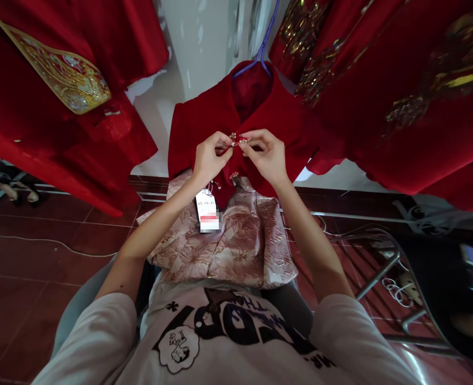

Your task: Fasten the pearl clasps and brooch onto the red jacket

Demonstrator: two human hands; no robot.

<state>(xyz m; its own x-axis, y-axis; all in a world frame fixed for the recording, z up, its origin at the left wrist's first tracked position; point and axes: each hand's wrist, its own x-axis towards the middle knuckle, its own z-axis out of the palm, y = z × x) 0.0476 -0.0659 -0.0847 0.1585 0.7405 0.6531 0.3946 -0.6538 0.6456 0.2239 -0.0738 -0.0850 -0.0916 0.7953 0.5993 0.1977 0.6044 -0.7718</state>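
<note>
Beside red garments (112, 48) hanging left and right, both hands (210, 158) (265, 155) are pinching a red jacket's (204, 123) front fastening (243, 141), risking a slip if fingertips lose the tiny knot

L hand (211, 158) | R hand (269, 158) | pinching clasp (243, 141), red jkt (202, 120) | purp hgr (262, 52)

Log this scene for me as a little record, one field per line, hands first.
Left hand: pinching at a small fastener
Right hand: pinching at the same fastener, fingertips close to the left's
Jacket: red, front facing the person
Hanger: purple
Lap: pink patterned cloth
Both sides: more red garments
</note>
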